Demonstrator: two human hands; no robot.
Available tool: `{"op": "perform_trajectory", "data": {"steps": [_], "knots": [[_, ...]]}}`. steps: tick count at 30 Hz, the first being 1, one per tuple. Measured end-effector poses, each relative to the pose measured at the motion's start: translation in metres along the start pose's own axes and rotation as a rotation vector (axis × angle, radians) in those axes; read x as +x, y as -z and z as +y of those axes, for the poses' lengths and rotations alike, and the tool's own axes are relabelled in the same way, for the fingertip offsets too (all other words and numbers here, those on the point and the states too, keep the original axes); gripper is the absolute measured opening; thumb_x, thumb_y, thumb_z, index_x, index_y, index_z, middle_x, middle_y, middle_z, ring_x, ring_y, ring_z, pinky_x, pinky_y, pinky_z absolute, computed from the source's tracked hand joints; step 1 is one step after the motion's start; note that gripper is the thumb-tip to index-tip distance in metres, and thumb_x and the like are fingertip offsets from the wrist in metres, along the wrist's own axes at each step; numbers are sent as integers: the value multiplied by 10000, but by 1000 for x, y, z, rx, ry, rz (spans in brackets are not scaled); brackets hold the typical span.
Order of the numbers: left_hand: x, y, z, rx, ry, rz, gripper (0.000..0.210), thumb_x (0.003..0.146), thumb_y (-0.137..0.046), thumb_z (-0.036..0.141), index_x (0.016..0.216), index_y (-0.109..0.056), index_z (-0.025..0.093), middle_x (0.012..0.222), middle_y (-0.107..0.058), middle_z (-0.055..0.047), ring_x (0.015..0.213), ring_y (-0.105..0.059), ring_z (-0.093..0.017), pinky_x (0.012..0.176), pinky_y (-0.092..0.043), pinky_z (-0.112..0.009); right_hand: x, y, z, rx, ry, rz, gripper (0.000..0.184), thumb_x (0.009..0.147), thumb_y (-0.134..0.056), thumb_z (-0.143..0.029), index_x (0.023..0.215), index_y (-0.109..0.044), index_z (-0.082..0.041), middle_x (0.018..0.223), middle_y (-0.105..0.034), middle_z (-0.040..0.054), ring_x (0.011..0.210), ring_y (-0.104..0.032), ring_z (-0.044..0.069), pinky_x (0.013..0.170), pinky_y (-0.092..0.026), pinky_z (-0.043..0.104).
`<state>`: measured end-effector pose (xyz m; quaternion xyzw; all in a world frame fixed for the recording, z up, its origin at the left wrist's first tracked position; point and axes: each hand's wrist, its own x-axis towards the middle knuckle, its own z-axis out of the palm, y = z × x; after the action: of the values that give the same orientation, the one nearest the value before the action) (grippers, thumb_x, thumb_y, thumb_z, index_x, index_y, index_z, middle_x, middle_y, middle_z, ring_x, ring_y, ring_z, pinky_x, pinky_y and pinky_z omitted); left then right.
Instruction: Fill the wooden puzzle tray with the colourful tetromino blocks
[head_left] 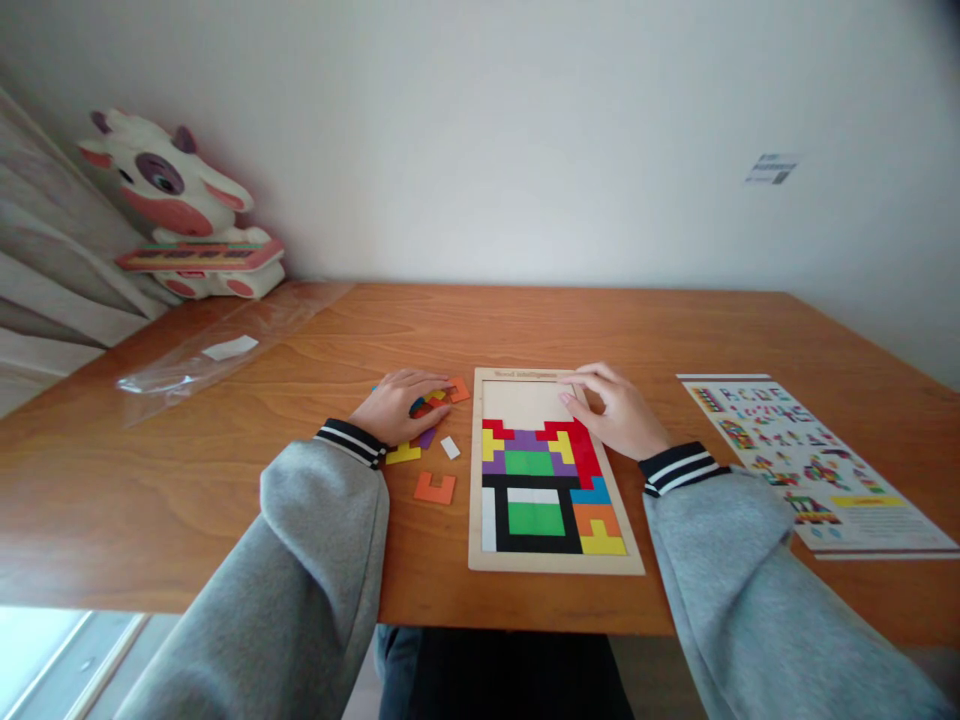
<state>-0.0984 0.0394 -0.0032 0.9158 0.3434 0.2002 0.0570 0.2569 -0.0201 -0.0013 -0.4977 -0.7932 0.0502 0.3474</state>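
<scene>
Left of the puzzle tray [555, 562], our left hand [396, 405] is curling loosely over thin, light, rigid loose pieces [429, 405], best pinched by their edges. Our right hand [619, 412] is resting flat on the tray's top, fingers released

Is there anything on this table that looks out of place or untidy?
Nothing is damaged or spilled. A crumpled clear plastic bag lies loose at the table's far left, and a few puzzle pieces sit scattered outside the puzzle board, beside the left hand.
</scene>
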Motion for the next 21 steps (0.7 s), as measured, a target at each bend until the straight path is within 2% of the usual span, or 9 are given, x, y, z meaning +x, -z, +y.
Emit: {"op": "perform_trajectory", "data": {"steps": [5,11,21], "knots": [[-1,-1,1,-33,-4,17,367,939,-540,427,1162,-694,180,1245,-694,-105,1154,-644,-258,1023,-486,-439,2,3,-17,18,75,23,173,945,-559,-306,1041,-680,-229,1015,-651,73,967,-635,241,895,-512,439],[0,2,2,-50,-4,47,378,953,-523,440,1153,-688,165,1220,-703,-113,1134,-654,-248,1009,-498,-424,2,3,-11,-15,34,61,239,930,-565,-287,1148,-643,-229,1046,-634,86,972,-632,258,885,-523,451],[-3,13,5,19,-30,14,480,905,-586,543,1175,-678,157,1183,-710,-121,1094,-654,-276,977,-497,-446,1,-2,-8,4,5,43,353,914,-566,-274,1264,-557,-231,1014,-626,76,857,-608,233,869,-521,458]]}}
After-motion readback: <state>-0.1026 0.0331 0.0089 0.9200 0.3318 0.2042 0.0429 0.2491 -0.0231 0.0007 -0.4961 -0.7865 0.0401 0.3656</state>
